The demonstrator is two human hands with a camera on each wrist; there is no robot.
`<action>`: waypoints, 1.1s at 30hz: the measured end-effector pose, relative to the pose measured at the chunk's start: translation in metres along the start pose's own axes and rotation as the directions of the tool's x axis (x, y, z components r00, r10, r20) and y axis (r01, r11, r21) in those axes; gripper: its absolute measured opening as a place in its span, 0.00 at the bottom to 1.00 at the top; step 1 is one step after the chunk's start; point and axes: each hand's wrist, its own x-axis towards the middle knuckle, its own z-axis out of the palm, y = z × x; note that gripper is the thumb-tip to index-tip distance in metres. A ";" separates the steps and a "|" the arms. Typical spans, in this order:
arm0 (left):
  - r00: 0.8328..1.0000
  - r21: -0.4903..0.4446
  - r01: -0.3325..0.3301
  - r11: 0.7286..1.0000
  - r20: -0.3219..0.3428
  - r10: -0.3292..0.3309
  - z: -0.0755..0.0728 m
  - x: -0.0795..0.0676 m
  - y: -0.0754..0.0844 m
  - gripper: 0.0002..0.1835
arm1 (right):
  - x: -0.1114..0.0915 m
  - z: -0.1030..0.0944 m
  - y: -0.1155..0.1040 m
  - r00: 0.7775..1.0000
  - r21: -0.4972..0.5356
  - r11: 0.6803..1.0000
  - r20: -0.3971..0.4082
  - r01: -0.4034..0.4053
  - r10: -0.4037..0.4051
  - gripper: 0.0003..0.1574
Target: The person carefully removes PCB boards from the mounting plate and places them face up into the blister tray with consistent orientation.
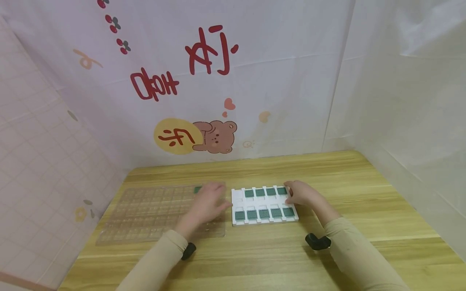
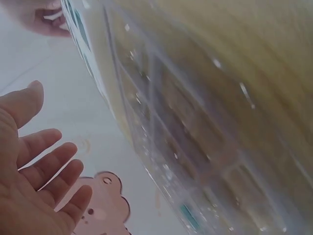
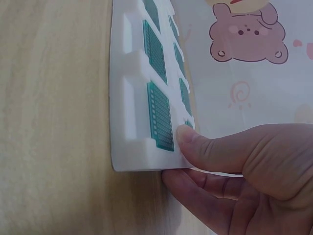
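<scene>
A white tray [image 1: 238,195] on the table holds two rows of green perforated circuit boards [image 1: 263,214]. My right hand [image 1: 300,193] grips its right end, with the thumb on top and the fingers at the edge, as the right wrist view shows. To the left lies a transparent compartmented plastic tray [image 1: 145,214]. My left hand [image 1: 209,202] is over its right part, fingers loosely spread and holding nothing; in the head view its thumb reaches the white tray's left edge. One green board [image 1: 198,189] sits in the transparent tray's back right corner, partly behind the left hand.
Both trays lie on a wood-grain table [image 1: 269,258]. A white printed curtain [image 1: 284,101] with a bear stands behind the table's back edge, and more sheeting closes both sides. Dark wrist-worn pieces [image 1: 318,241] sit at both cuffs.
</scene>
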 end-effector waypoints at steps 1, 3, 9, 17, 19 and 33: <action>1.000 0.006 -0.006 1.000 -0.003 0.006 0.000 0.000 0.002 0.28 | 0.000 0.000 0.000 1.000 -0.004 1.000 0.000 0.003 -0.003 0.42; 1.000 0.029 -0.020 0.999 -0.007 0.021 0.000 -0.001 0.007 0.28 | 0.000 0.000 0.000 1.000 -0.005 1.000 0.001 0.002 -0.002 0.42; 0.994 0.155 -0.104 0.982 -0.014 0.107 0.000 -0.003 0.019 0.30 | 0.002 0.001 0.001 1.000 0.001 1.000 0.001 -0.011 0.011 0.43; 0.985 0.228 -0.172 0.958 0.014 0.174 0.004 -0.005 0.028 0.31 | 0.002 0.000 0.003 1.000 -0.002 1.000 0.000 0.002 -0.002 0.42; 0.984 0.216 -0.178 0.960 0.022 0.178 0.006 -0.005 0.030 0.31 | 0.002 0.000 0.003 1.000 -0.003 1.000 0.001 0.001 -0.001 0.42; 0.983 0.202 -0.169 0.965 0.109 0.149 0.012 -0.004 0.039 0.28 | 0.002 0.001 0.003 1.000 -0.014 1.000 0.004 0.002 -0.002 0.42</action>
